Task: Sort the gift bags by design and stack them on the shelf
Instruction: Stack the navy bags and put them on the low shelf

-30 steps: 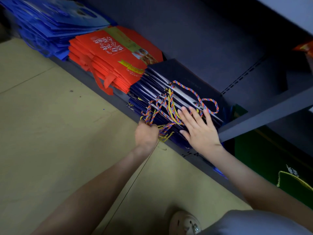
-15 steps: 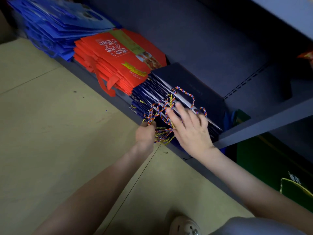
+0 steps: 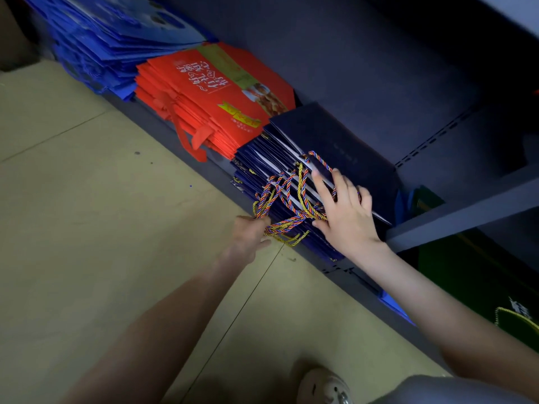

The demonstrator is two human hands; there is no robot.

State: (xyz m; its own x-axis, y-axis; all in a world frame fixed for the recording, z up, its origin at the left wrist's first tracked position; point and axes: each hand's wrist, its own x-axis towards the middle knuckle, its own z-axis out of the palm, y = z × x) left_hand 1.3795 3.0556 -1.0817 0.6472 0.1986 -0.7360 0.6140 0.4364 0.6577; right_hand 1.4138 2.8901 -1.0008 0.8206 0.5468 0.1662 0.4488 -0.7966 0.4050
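Since 1 s ago R hand has crept up-left over the navy bags, index now by the top loop; L hand hasn't budged. L is curled round the bunched rope handles at the stack's front edge. R lies w/ fingers spread flat on stack top & cords. Step looks like tidying handles so the pile sits square. To do it well: keep R pressing so bags don't slide, gather stray loops w/ L, tuck them flat. Navy stack sits on the shelf, just right of the red bags, under R, L just in front.
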